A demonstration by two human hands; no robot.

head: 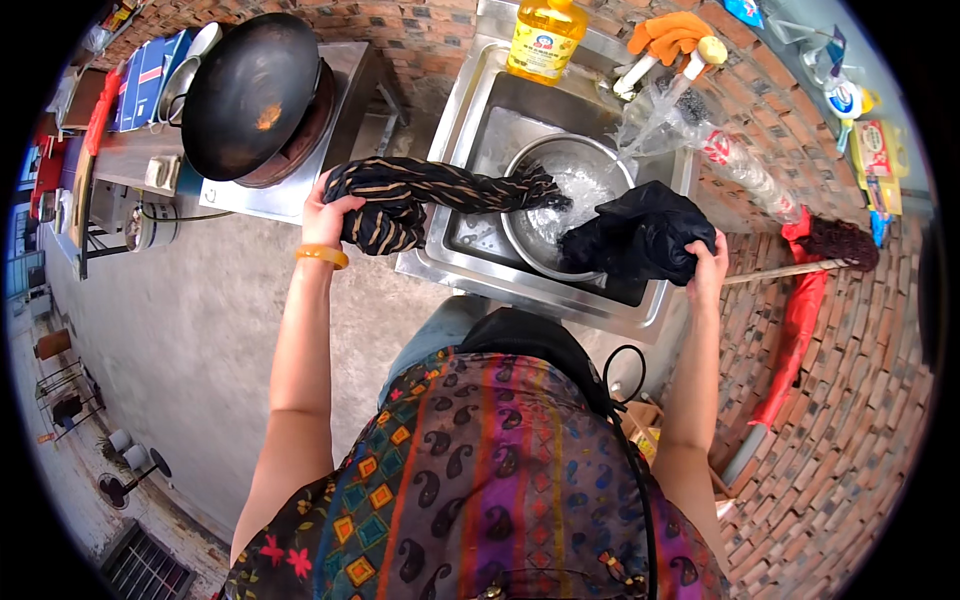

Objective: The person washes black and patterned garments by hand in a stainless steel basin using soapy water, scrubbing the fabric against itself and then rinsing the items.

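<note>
My left hand [328, 212] grips a black cloth with tan stripes [420, 184] beyond the sink's left edge. That cloth stretches to the right, and its far end reaches over a round metal basin [517, 217]. In my right hand [706, 266] is the bunched edge of a plain black cloth [652, 229], whose left end hangs into the basin. Clear, rippled water [577, 187] shows in the basin between the cloths. Whether the two cloths are one piece, I cannot tell. The basin stands inside a stainless steel sink [465, 262].
A bottle of yellow oil [546, 41] stands at the sink's back edge. Orange gloves [670, 36] and a clear plastic bag [660, 124] hang at the right. To the left, a large black wok [247, 97] tilts on a metal stand [337, 150]. A mop [836, 244] leans along the brick wall [847, 360].
</note>
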